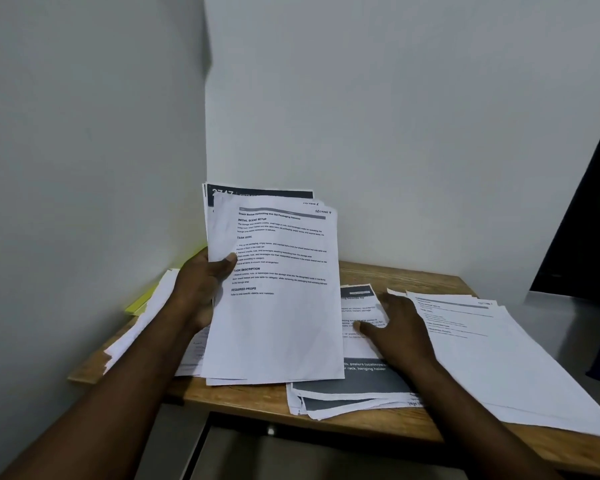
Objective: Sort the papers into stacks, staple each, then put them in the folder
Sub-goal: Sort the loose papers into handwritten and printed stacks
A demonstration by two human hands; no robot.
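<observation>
Two bare forearms reach over a wooden bench [361, 427]. Nearest, the right hand [399, 330] lies flat, fingers [387, 301] straight and spread, pressing on a loose pile of papers [354, 382] with grey printed blocks. A white stack [506, 358] lies just beside it. Further back, the left hand [201, 282] grips a sheaf of printed sheets [278, 323] (top page marked "Section 4"), tilted up, thumb across the front. By the wall, another pile [139, 323] partly covers something yellow [136, 306], possibly the folder.

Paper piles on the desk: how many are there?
4: left pile, next pile partly under the held bundle, middle pile under the right hand, right pile. Others may be hidden.
</observation>
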